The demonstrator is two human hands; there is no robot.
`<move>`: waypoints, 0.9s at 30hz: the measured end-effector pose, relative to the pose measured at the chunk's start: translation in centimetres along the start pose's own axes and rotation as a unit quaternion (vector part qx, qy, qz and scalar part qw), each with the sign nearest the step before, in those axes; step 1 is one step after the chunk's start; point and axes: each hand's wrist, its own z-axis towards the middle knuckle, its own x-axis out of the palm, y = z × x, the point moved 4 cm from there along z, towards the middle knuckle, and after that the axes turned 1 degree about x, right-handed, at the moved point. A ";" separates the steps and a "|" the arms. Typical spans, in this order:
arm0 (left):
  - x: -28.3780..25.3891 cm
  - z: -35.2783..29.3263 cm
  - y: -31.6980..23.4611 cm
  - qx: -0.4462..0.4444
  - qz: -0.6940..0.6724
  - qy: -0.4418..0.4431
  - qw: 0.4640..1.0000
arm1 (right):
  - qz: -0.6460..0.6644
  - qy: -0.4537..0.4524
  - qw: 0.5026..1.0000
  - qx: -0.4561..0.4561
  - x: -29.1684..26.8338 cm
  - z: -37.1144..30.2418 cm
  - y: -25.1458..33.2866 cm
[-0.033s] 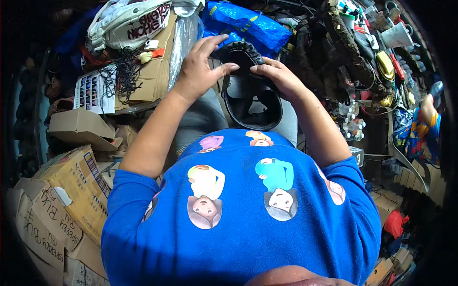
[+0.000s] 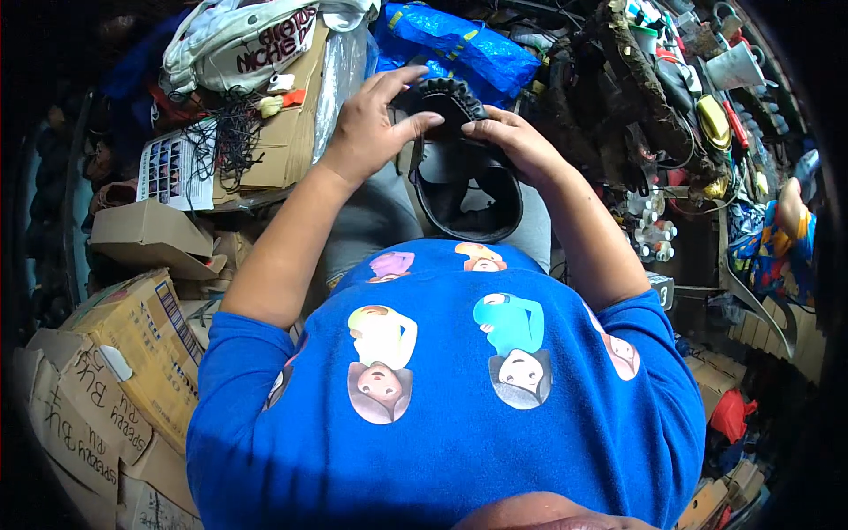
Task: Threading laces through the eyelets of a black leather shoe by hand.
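Observation:
A black shoe point(image 2: 426, 199) lies over my lap, its wide opening toward me and its gathered, puckered toe edge pointing away. My right hand point(image 2: 523, 146) grips the shoe's right side, the thumb over the rim and the other fingers mostly hidden behind it. On the left, my left hand point(image 2: 367, 128) has its thumb laid over the shoe near the gathered edge. Its forefinger stretches past the toe, well apart from the thumb. No tool can be made out in either hand.
Beyond the shoe lies a blue plastic bag point(image 2: 473, 53). At left are a white cloth bag point(image 2: 212, 49), tangled black cord point(image 2: 231, 132) and cardboard boxes point(image 2: 146, 234). Cluttered tools and a white mug point(image 2: 735, 66) stand at right. Another person's arm point(image 2: 791, 208) shows at the right edge.
The other person's arm at the right edge has shifted slightly. My hands and the shoe look almost the same.

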 end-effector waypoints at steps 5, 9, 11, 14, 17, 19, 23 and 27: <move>0.1 0.9 0.7 -0.050 -0.027 0.028 0.998 | -0.045 0.026 0.999 -0.003 0.0 0.4 -0.6; 0.2 0.9 1.4 -0.089 -0.046 0.027 0.995 | -0.095 0.014 0.994 -0.045 0.7 -0.4 0.1; 0.2 0.8 1.7 -0.115 -0.072 0.023 0.991 | -0.157 0.020 0.986 -0.055 0.6 -0.2 0.0; 0.1 0.9 1.6 -0.122 -0.050 0.042 0.990 | -0.169 0.057 0.983 -0.043 0.5 0.0 -0.1; 0.2 0.8 2.1 -0.161 -0.067 0.057 0.983 | -0.184 0.072 0.980 -0.033 0.6 0.0 0.0; 0.2 0.7 2.2 -0.171 -0.086 0.057 0.980 | -0.179 0.067 0.981 -0.034 0.7 0.1 0.0; 0.0 1.0 1.3 -0.165 -0.063 0.061 0.982 | -0.138 0.040 0.987 -0.067 0.8 0.3 -0.3; 0.1 1.2 0.3 -0.124 -0.049 0.065 0.989 | -0.160 -0.015 0.984 -0.080 1.2 0.6 -0.1</move>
